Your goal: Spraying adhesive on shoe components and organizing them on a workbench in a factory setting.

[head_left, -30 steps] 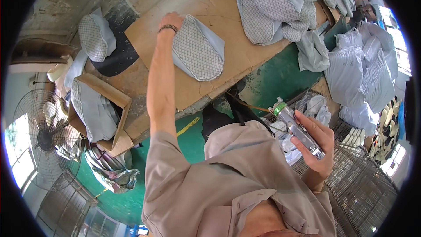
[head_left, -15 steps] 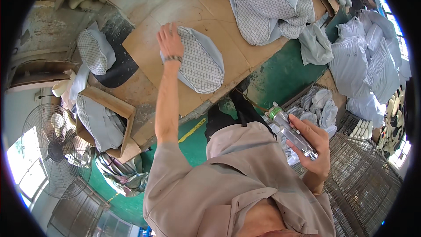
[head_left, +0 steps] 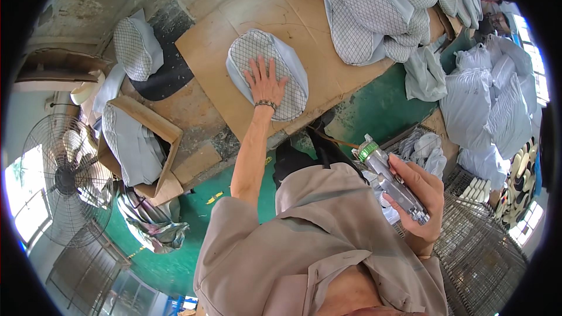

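On the brown cardboard lies a grey padded cover (head_left: 252, 44) with a diamond-stitched top and smooth grey sides. My left hand (head_left: 268, 85) rests flat over its lower middle, fingers spread, gripping nothing. Away to the right of the table edge, my right hand (head_left: 420, 196) is wrapped round a silver metal hand tool (head_left: 386, 172) with a green ring near its far end. That end points up and left, well apart from the cover. The tool's exact kind is unclear.
A heap of similar covers (head_left: 366, 6) lies at the back right of the cardboard sheet (head_left: 211, 35). One more cover (head_left: 133, 52) sits far left, above an open carton (head_left: 170, 129) of grey pieces. A wire-guard fan (head_left: 67, 178) stands left, wire racks (head_left: 483, 251) right.
My left hand has moved from the cover's left edge onto its middle, with fingers now spread. The cover has turned slightly on the cardboard. My right hand still holds the tool.
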A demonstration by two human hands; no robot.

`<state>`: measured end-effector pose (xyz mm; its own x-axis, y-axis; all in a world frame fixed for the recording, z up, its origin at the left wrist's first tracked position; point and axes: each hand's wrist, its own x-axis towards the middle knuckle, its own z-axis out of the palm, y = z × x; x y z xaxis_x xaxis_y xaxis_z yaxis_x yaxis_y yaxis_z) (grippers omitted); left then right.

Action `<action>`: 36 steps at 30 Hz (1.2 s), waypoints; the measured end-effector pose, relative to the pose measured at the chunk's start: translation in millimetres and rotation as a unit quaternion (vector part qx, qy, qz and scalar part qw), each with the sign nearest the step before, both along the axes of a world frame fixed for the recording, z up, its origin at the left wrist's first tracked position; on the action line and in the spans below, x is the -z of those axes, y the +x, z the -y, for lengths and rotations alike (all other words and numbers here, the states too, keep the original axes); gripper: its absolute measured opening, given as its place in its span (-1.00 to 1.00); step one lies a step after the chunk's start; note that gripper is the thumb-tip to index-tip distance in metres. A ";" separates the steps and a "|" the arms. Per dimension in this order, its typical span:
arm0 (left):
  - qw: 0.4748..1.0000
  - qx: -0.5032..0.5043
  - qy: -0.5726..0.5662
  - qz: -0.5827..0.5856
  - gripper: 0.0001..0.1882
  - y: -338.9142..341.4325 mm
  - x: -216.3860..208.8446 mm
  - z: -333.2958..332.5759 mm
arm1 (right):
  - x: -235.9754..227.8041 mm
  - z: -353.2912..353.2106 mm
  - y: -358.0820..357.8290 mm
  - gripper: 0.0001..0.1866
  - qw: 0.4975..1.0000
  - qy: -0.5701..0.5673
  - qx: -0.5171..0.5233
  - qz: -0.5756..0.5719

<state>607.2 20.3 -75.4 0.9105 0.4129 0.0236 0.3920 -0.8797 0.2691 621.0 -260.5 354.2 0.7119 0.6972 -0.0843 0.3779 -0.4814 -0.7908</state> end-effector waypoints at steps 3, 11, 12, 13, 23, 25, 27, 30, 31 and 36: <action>0.998 -0.012 -0.062 -0.031 -0.17 -10.1 -6.9 24.2 | -5.8 -2.3 -6.0 -0.35 0.999 -0.028 0.022 0.018; 0.998 -0.011 -0.052 -0.015 -0.14 -24.3 2.2 43.8 | -17.6 -8.1 -19.0 -0.37 0.998 -0.036 0.015 0.057; 0.998 -0.012 -0.053 -0.015 -0.13 -24.7 2.7 43.8 | -18.4 -7.6 -20.2 -0.37 0.998 -0.038 0.016 0.056; 0.998 -0.012 -0.054 -0.016 -0.13 -25.5 3.3 43.0 | -19.4 -7.2 -21.1 -0.37 0.999 -0.019 0.009 0.039; 0.992 0.004 -0.117 0.053 -0.32 -41.4 -15.9 47.2 | -23.2 -0.4 -45.6 -0.40 0.991 -0.077 0.092 0.057; 0.988 0.012 -0.136 0.071 -0.38 -58.9 -25.2 55.8 | -16.2 3.4 -44.6 -0.41 0.998 -0.036 0.054 -0.007; 0.980 0.025 -0.156 0.123 -0.51 -75.1 -45.9 62.2 | -15.4 0.0 -49.9 -0.40 0.997 -0.031 0.069 0.006; 0.962 0.023 -0.202 0.181 -0.63 -100.7 -59.1 63.4 | -16.8 6.3 -54.8 -0.38 0.992 -0.061 0.109 0.017; 0.962 0.026 -0.204 0.180 -0.63 -107.7 -63.5 63.5 | -16.9 6.5 -56.7 -0.38 0.992 -0.062 0.112 0.017; 0.943 -0.075 -0.279 0.163 -0.82 -148.9 -81.9 58.4 | -12.7 21.6 -55.9 -0.39 0.991 -0.074 0.100 0.039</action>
